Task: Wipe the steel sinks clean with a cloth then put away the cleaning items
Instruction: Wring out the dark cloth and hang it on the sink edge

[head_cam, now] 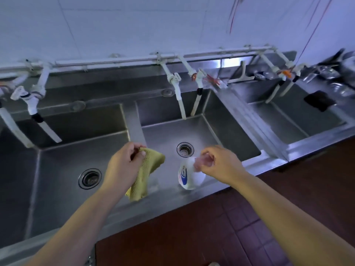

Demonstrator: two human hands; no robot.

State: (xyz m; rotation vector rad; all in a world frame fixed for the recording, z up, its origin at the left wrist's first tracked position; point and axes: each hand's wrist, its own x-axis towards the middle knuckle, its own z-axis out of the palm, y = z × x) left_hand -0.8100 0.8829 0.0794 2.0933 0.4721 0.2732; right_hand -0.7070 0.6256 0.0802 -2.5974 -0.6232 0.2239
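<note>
At frame centre, my left hand [123,162] pinches the yellow waffle-weave cloth [146,177], hanging over the steel sinks [221,135]; my right hand [217,162] curls around the white plastic spray bottle's [189,175] pink top.

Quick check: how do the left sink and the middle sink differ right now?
The left sink shows its whole floor, drain near the middle; the middle sink is partly hidden by the cloth in the left hand and the bottle held by the right hand. Its drain looks smaller and lighter. Both are steel, with white taps above.
</note>
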